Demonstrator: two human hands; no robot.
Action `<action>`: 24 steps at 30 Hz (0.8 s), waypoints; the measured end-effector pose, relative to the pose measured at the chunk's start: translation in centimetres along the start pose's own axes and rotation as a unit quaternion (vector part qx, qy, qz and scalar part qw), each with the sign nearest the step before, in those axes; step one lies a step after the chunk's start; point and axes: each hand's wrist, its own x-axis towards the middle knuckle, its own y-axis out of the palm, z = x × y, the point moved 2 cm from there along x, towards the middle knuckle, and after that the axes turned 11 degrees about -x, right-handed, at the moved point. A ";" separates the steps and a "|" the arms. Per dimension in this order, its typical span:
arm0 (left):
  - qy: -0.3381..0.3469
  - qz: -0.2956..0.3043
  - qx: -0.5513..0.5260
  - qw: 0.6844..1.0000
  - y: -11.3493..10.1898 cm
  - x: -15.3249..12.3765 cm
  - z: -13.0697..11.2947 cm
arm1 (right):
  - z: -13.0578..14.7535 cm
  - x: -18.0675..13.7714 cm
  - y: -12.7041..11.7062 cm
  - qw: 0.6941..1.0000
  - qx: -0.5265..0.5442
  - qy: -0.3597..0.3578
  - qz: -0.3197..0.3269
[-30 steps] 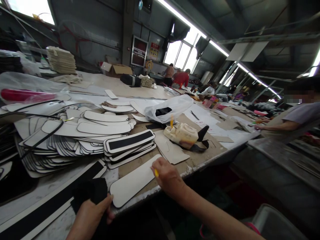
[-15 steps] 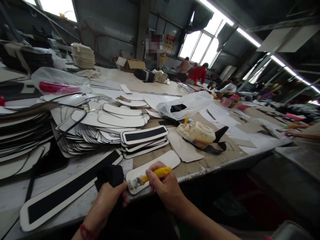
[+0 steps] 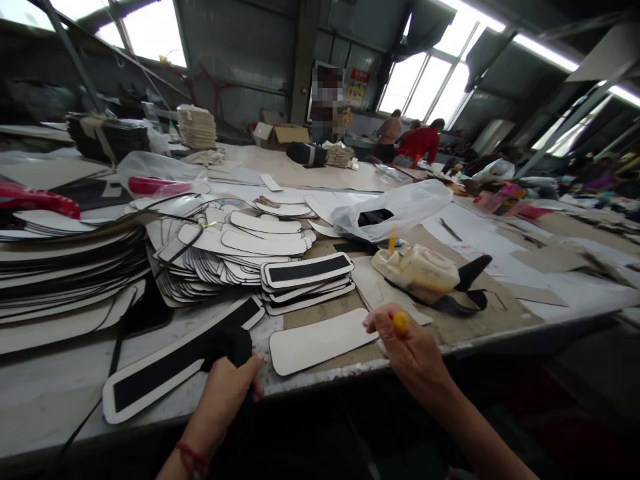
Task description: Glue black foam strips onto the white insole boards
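A person's left hand (image 3: 225, 390) has its fingers clamped on soft black cloth (image 3: 236, 341) at the rough-edged desk (image 3: 45, 417). The right hand (image 3: 413, 350) wraps its fingers round a yellow handle (image 3: 400, 323) with a rounded tip, at the right end of a smooth white panel (image 3: 320, 342), long and round-cornered, flat on the desk. Beyond, I see a yellowed plastic jug (image 3: 425, 272) and a fanned, dark-edged pile of strips (image 3: 260, 243).
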 end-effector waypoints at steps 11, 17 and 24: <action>-0.055 0.214 -0.101 0.970 1.7 -7.0 -1.9 | 5.1 -2.0 10.4 0.868 0.307 0.118 0.372; -0.085 0.185 -0.140 0.969 2.3 -6.9 -0.9 | 5.0 -2.6 9.5 0.919 0.195 0.068 0.337; -0.058 0.151 -0.125 0.979 2.3 -6.7 -0.9 | 5.0 -2.3 7.8 0.975 -0.117 -0.093 0.165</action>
